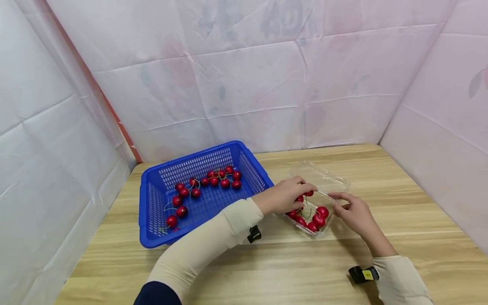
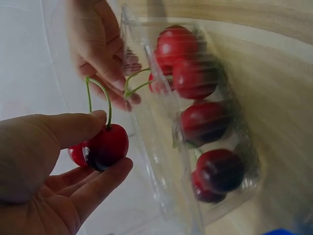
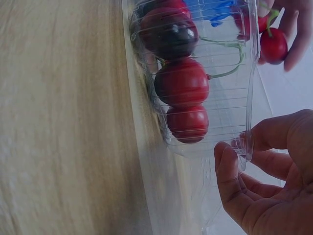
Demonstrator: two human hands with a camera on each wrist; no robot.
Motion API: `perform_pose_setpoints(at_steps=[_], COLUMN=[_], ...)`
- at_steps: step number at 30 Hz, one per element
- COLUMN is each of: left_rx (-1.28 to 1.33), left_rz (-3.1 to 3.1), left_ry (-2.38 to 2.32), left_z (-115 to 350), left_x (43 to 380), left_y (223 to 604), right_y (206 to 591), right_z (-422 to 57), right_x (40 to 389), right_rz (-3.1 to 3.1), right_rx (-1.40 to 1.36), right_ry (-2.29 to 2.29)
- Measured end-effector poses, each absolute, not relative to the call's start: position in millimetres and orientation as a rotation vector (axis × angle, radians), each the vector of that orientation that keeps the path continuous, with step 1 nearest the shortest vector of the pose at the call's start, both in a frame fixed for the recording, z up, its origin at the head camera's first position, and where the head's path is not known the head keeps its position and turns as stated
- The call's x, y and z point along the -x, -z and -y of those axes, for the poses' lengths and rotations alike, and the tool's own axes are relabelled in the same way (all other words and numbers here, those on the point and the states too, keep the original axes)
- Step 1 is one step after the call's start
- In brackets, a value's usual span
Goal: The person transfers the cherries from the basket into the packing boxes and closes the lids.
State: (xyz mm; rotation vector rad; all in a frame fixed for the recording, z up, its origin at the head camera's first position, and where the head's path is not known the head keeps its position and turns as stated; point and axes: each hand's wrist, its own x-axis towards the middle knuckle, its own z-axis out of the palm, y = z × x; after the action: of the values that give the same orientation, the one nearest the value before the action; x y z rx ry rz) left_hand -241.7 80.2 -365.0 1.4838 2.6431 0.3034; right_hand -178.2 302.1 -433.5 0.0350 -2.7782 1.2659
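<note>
Between thumb and fingers, my left hand pinches a pair of red cherries joined by green stems, just above the clear plastic box. Several cherries lie inside that box, some with stems showing through its ribbed wall. My right hand grips the box's rim at its right corner, thumb and fingers on either side of the plastic, as the right wrist view shows. The box's clear lid lies folded back behind it.
A blue plastic basket with perforated walls stands on the left of the wooden table, close to the box. Several stemmed cherries are spread over its floor. White printed sheeting hangs behind the table and at both sides.
</note>
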Motion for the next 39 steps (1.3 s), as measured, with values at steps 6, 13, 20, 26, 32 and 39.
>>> perform_pose_setpoints(at_steps=[6,13,20,26,32,39], left_rx=[-1.425,-1.395,-1.361,-1.334,-1.345,-1.344], left_rz=[-2.64,-2.622,-2.56,-2.599,-2.608,-2.611], left_ry=[-0.27,-0.217,-0.196,-0.115,-0.115,-0.121], left_z=[-91,-102,-108,-109,-109,-108], left_x=[241,242,243,241,238,236], left_y=[377,387,392,393,394,393], right_y=[433,433,433,432,433,433], right_z=[-302,-302,-301,-302,-301,-301], right_x=[179,179,180,180,180,179], right_rz=[2.787,2.794,2.789,2.793,2.79,2.788], right_rx=[-0.029,-0.032,-0.035,-0.027,-0.023,-0.025], right_ry=[-1.263,-1.26,-1.26,-1.252,-1.261,-1.254])
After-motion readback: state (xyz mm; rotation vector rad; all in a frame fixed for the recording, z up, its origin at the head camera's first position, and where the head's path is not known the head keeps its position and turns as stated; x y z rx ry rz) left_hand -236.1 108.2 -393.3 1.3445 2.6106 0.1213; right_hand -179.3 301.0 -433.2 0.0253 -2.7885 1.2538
